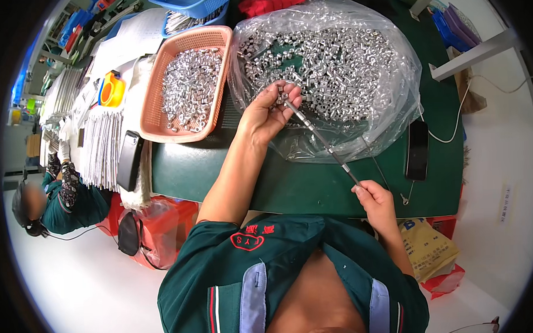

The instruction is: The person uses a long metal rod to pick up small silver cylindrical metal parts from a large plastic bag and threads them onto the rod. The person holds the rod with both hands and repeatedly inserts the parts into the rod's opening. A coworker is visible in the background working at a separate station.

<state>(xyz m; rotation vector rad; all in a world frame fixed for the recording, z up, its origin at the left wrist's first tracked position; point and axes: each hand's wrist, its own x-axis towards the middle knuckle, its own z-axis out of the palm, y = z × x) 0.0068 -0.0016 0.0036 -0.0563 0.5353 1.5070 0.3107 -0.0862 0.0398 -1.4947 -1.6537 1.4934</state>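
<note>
A thin dark rod (330, 152) with several silver sleeves around it slants between my hands. My right hand (376, 202) pinches its lower end between thumb and fingers. Palm up with curled fingers, my left hand (271, 112) holds a few small silver metal sleeves at the rod's upper end. Whether the fingers also grip the rod itself is hard to see. Beneath and beyond the left hand, a clear plastic bag (401, 116) lies spread out with a great many loose metal sleeves (348, 69) in it.
Left of the bag, a pink plastic basket (149, 106) contains more metal sleeves. A black phone (417, 149) lies at the right of the green table (302, 191). Bundled thin rods (101, 149), a yellow tape dispenser (111, 90) and a co-worker (74, 196) are at the left.
</note>
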